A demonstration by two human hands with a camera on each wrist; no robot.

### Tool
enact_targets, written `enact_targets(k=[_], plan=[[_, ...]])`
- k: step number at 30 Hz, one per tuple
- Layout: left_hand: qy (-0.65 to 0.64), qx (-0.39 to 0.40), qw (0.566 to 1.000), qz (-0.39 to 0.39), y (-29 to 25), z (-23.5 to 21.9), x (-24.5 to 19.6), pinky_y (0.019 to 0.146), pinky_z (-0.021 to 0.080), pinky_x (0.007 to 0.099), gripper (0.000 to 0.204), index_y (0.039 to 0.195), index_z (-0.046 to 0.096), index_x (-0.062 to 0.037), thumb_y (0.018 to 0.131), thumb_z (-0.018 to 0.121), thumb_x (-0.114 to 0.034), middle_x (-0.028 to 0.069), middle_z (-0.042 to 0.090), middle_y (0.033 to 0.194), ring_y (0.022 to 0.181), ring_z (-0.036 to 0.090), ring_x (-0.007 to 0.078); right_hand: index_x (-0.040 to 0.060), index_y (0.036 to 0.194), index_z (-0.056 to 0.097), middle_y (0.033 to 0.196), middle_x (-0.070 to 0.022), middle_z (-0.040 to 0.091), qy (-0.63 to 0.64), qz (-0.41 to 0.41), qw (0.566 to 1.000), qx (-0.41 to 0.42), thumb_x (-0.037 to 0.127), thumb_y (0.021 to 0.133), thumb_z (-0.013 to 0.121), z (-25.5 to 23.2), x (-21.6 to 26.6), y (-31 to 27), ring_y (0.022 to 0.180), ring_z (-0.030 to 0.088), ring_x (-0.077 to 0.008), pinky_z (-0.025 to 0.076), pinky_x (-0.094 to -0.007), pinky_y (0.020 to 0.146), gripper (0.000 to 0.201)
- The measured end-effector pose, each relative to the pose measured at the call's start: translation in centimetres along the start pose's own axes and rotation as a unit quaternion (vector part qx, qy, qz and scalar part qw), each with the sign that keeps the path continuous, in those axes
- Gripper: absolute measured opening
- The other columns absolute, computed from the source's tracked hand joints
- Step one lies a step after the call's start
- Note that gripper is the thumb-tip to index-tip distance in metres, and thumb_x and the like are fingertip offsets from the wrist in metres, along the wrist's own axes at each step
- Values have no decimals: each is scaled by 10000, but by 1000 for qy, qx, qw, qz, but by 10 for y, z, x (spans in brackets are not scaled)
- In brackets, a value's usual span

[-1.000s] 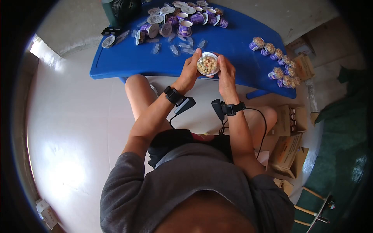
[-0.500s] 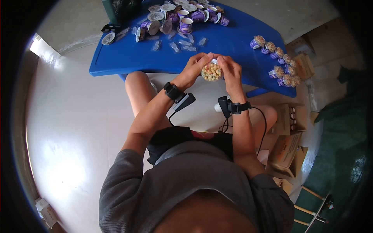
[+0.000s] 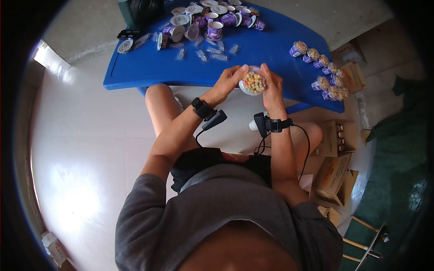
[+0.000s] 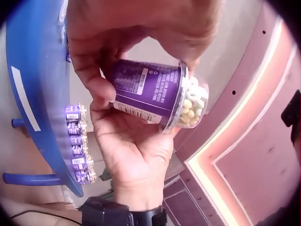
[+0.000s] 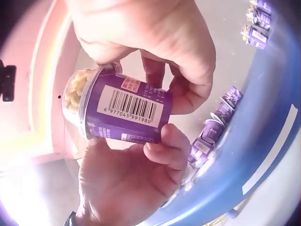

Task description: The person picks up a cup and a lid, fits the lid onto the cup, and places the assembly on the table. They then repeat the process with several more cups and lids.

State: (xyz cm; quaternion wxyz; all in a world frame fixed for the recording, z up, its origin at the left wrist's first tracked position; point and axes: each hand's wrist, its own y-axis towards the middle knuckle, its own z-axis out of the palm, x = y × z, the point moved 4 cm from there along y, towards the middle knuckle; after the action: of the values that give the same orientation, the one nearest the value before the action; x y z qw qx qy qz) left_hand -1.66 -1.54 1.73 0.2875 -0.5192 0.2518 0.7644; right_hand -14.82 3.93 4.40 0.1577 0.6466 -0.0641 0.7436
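A purple cup (image 3: pixel 252 82) (image 4: pixel 148 89) (image 5: pixel 129 109) with a clear domed lid full of pale and coloured pieces is held between both hands beyond the knees. In the head view, the left hand (image 3: pixel 224 84) grips its left side and the right hand (image 3: pixel 273 90) its right side, thumbs near the lid's rim. From the left wrist, the cup lies sideways, the left hand (image 4: pixel 141 23) above and the right hand (image 4: pixel 136 150) below. The right wrist view shows a barcode on its side, with the right hand (image 5: pixel 150 33) above and the left hand (image 5: pixel 124 183) below.
On the blue table (image 3: pixel 158 67) lie a pile of purple cups and lids (image 3: pixel 215 31), several wrapped clear pieces (image 3: pixel 201 55) and a group of filled cups (image 3: pixel 321 83) at the right. A green fan (image 3: pixel 140 11) stands back left; cardboard boxes (image 3: pixel 332 178) sit right.
The cup has shifted right in the head view, with both hands. Its domed top tipped toward the person, then partly back, so the round rim shows again.
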Motion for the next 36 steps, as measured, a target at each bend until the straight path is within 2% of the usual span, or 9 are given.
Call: enact_targets(k=[3,7,9,11,19,21,22,27,36], plan=[[-40,-71,997,8,3,0,7,827,476,280,589,1102,546,4,911,510,-552,80,610,991,910,590,133,-17,1046,634,956,-66,645,47,-1,999,-23,420,940,540,9,-4,0,894,612,-114,487,-256,793,459],[-140,-79,986,45,3,14,10,847,468,284,617,1123,546,10,901,517,-565,81,615,989,940,587,138,-18,1148,580,1031,-74,626,128,18,987,-97,472,961,468,16,-7,-9,954,599,-123,481,-268,848,536],[-100,-52,994,-7,1,9,11,859,462,283,633,1119,560,17,893,522,-573,87,619,996,980,577,146,-9,1096,620,987,-59,635,111,17,989,-100,434,957,505,9,-11,-11,921,599,-112,480,-257,819,478],[-75,-32,997,-18,0,6,5,859,463,282,630,1110,569,17,893,519,-572,90,619,1005,981,579,153,2,1027,660,929,-43,645,-53,-45,998,-14,386,945,549,5,-8,-12,870,597,-96,478,-238,772,409],[24,-30,999,-29,7,-2,12,856,480,292,610,1201,539,20,948,446,-526,79,620,1090,974,607,151,-3,1018,662,901,-33,636,-16,24,999,18,400,952,532,15,-7,-3,852,594,-102,466,-239,762,429],[-138,-120,982,-37,4,3,10,861,485,298,607,1173,557,19,951,435,-533,78,628,1076,980,609,154,-6,1054,644,979,-51,628,68,-44,993,-86,437,956,507,16,-15,-3,930,581,-125,446,-261,835,474],[-138,-121,982,-34,5,2,7,861,485,298,607,1173,557,19,951,435,-533,78,628,1076,980,609,154,-9,1087,631,1036,-61,617,70,-6,992,-105,454,955,502,15,-21,-8,985,561,-136,421,-271,882,499],[-56,4,997,-56,2,1,3,869,480,296,637,1141,566,28,928,462,-562,90,636,1047,964,612,156,-25,1072,640,981,-56,645,-34,-32,997,-58,455,948,514,1,-14,-14,901,578,-114,444,-255,808,511],[2,-43,998,-52,2,-6,4,856,487,319,666,1130,573,65,892,539,-556,129,630,1055,932,623,174,-7,1038,661,925,-29,651,-92,32,995,12,411,940,552,-1,-6,-5,862,580,-103,451,-259,778,444]])
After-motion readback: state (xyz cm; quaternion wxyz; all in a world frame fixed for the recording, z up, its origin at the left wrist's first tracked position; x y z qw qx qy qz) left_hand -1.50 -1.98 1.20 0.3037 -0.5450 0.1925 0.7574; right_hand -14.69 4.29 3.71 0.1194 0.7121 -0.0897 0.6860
